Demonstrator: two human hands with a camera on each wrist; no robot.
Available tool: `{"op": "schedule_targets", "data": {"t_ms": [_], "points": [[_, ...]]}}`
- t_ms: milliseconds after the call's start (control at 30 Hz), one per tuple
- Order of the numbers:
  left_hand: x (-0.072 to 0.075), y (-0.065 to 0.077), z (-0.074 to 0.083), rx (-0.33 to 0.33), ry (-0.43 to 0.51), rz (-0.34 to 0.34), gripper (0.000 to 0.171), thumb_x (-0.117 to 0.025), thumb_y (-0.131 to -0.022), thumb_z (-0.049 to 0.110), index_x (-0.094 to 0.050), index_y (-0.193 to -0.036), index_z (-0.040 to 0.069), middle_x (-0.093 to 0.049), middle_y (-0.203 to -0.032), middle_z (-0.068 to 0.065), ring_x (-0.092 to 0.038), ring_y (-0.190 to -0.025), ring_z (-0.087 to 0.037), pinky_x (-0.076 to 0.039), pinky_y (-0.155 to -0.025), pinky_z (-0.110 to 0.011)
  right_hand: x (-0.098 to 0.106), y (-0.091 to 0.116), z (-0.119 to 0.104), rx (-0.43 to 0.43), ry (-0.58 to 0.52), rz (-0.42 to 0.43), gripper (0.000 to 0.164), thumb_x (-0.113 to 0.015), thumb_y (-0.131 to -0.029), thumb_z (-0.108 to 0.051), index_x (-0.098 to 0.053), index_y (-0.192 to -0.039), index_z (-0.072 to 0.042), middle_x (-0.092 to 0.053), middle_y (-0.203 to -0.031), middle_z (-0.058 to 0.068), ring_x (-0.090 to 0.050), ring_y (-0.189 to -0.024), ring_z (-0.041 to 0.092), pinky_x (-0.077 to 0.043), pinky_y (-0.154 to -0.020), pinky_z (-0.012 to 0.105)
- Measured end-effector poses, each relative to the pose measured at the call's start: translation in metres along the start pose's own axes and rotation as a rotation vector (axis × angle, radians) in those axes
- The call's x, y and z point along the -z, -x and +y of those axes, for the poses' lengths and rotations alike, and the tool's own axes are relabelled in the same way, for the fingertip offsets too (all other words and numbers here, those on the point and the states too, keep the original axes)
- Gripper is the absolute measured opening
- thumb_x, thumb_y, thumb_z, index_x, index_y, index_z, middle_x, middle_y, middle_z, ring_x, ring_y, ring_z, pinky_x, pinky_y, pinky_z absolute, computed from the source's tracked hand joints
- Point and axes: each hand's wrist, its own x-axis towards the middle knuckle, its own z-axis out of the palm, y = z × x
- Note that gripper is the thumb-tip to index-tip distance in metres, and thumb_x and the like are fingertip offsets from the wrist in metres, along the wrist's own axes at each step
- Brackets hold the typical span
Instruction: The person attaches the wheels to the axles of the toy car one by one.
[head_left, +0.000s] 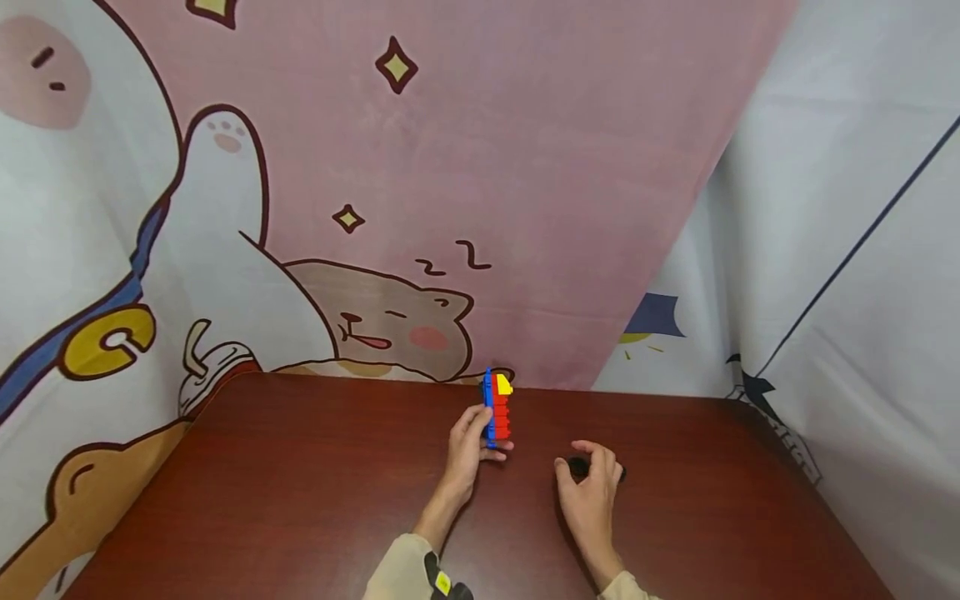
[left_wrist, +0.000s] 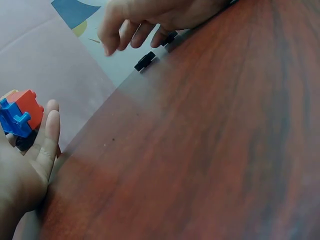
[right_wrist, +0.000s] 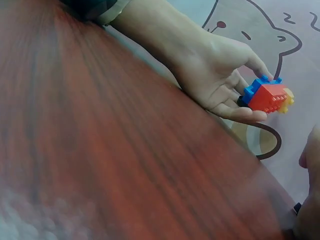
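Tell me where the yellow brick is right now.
In the head view, just right of centre and below it, the yellow brick sits at the upper end of the red bricks, in the build held by the left hand.

Surface: tabletop (head_left: pixel 300 483), cloth (head_left: pixel 525 208) behind its far edge, side cloth (head_left: pixel 847 333) along its right edge.
Block build: (head_left: pixel 501 412) in left hand (head_left: pixel 467 450), raised above the surface, about midway between left and right edges.
Right hand: (head_left: pixel 588 492) right of the build, between it and the right edge.
Small pieces: two (left_wrist: pixel 145 61) on the surface, near right hand's fingers; contact cannot be told.
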Motion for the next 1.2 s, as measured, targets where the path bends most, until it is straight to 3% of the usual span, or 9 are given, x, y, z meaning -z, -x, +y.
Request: {"op": "schedule_targets", "data": {"t_ms": [167, 367, 567, 700, 833, 1033, 1100, 1200], "points": [[0.001, 0.001, 0.000, 0.016, -0.004, 0.003, 0.039, -0.049, -0.104, 0.032, -0.052, -0.123, -0.003, -0.064, -0.081, -0.002, -0.068, -0.058, -0.015, -0.055, -0.050, -0.025, 0.000, 0.000, 0.002, -0.055, 0.084, -0.089, 0.034, -0.070, -0.077, 0.000, -0.060, -0.110, -0.003, -0.055, -0.121, 0.021, -0.041, -0.113, 0.039, -0.028, -0.089, 0.052], [0.001, 0.000, 0.002, 0.004, -0.016, 0.007, 0.037, -0.049, -0.104, 0.031, -0.052, -0.122, -0.002, -0.063, -0.080, -0.002, -0.067, -0.057, -0.014, -0.055, -0.050, -0.024, -0.001, 0.000, 0.005, -0.041, 0.167, -0.181, 0.034, -0.056, -0.075, 0.007, -0.058, -0.107, -0.006, -0.060, -0.111, 0.017, -0.048, -0.107, 0.037, -0.028, -0.087, 0.047], [0.000, 0.001, 0.004, 0.006, -0.023, 0.006, 0.038, -0.050, -0.104, 0.031, -0.052, -0.121, -0.003, -0.062, -0.079, -0.002, -0.066, -0.057, -0.014, -0.054, -0.050, -0.024, -0.001, 0.000, 0.003, 0.015, 0.156, -0.196, 0.029, -0.057, -0.074, 0.008, -0.062, -0.098, -0.008, -0.067, -0.104, 0.014, -0.053, -0.101, 0.035, -0.032, -0.086, 0.047], [0.000, 0.001, 0.003, 0.018, -0.032, 0.007, 0.038, -0.050, -0.104, 0.032, -0.053, -0.120, -0.003, -0.062, -0.078, -0.003, -0.065, -0.056, -0.014, -0.055, -0.050, -0.025, -0.001, 0.001, 0.002, -0.004, 0.093, -0.231, 0.029, -0.059, -0.075, 0.009, -0.065, -0.097, -0.009, -0.069, -0.101, 0.009, -0.054, -0.099, 0.028, -0.039, -0.085, 0.043], [0.001, 0.002, 0.001, 0.013, -0.041, -0.003, 0.040, -0.050, -0.104, 0.033, -0.052, -0.121, -0.004, -0.063, -0.079, -0.003, -0.065, -0.056, -0.015, -0.055, -0.051, -0.025, -0.002, 0.002, 0.001, -0.019, 0.003, -0.243, 0.030, -0.063, -0.078, 0.010, -0.067, -0.100, -0.010, -0.068, -0.100, 0.004, -0.054, -0.094, 0.020, -0.045, -0.080, 0.030], [0.000, 0.001, 0.002, 0.005, -0.058, -0.030, 0.042, -0.050, -0.104, 0.033, -0.052, -0.125, -0.003, -0.064, -0.081, -0.003, -0.066, -0.060, -0.015, -0.056, -0.054, -0.026, -0.002, 0.005, -0.009, 0.031, -0.216, -0.269, 0.028, -0.072, -0.084, 0.006, -0.068, -0.109, -0.005, -0.068, -0.103, 0.005, -0.061, -0.092, 0.024, -0.050, -0.079, 0.023], [0.001, 0.001, 0.002, 0.016, -0.052, -0.060, 0.042, -0.050, -0.104, 0.033, -0.052, -0.126, -0.003, -0.064, -0.083, -0.003, -0.067, -0.063, -0.015, -0.057, -0.057, -0.027, -0.002, 0.007, -0.020, 0.063, -0.287, -0.242, 0.028, -0.073, -0.084, 0.006, -0.067, -0.110, -0.002, -0.067, -0.105, 0.010, -0.060, -0.093, 0.028, -0.050, -0.079, 0.024], [0.000, 0.001, 0.001, 0.051, -0.027, -0.132, 0.041, -0.049, -0.104, 0.032, -0.051, -0.127, -0.002, -0.065, -0.088, -0.004, -0.069, -0.069, -0.016, -0.059, -0.064, -0.030, -0.005, 0.011, -0.041, 0.187, -0.333, -0.168, 0.029, -0.073, -0.082, 0.012, -0.064, -0.108, 0.005, -0.064, -0.105, 0.018, -0.057, -0.096, 0.031, -0.048, -0.080, 0.024]]}}
